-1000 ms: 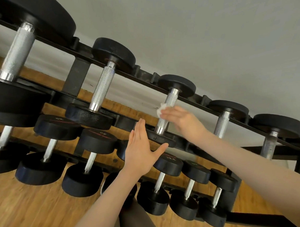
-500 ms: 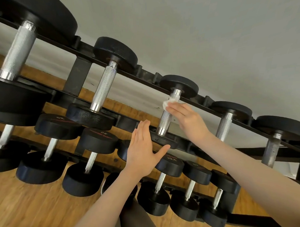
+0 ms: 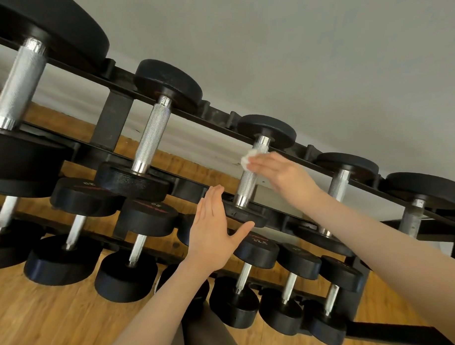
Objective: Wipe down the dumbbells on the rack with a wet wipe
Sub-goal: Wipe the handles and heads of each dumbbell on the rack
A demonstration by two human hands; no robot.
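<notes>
While the right hand [image 3: 285, 173] reaches up to the top row of the rack [image 3: 216, 113], its fingers lie nearly straight and press a small white wipe [image 3: 248, 158] against the upper part of a dumbbell's knurled metal handle [image 3: 247, 182], just below the far black head. The wipe bunches out past the fingertips on their left side; whether the thumb curls behind the handle is hidden. This dumbbell [image 3: 267, 129] sits third from the left in the top row, with another dumbbell just to the right of the wrist.

Below and to the left of it, the left hand [image 3: 213, 232] is held flat and relaxed, fingers straight and together, thumb spread out toward the right. It grasps nothing. Its fingertips come up beside the near black head of the same dumbbell, and the thumb lies just under that head's edge; whether the palm actually touches it cannot be told.

Left of the left hand, on the row beneath, two black dumbbell heads carry red markings, and the nearer one [image 3: 150, 213] shows a number that looks like "20", seen upside down. Just right of the thumb, another lower head [image 3: 257, 246] bears red lettering too blurred to read.
</notes>
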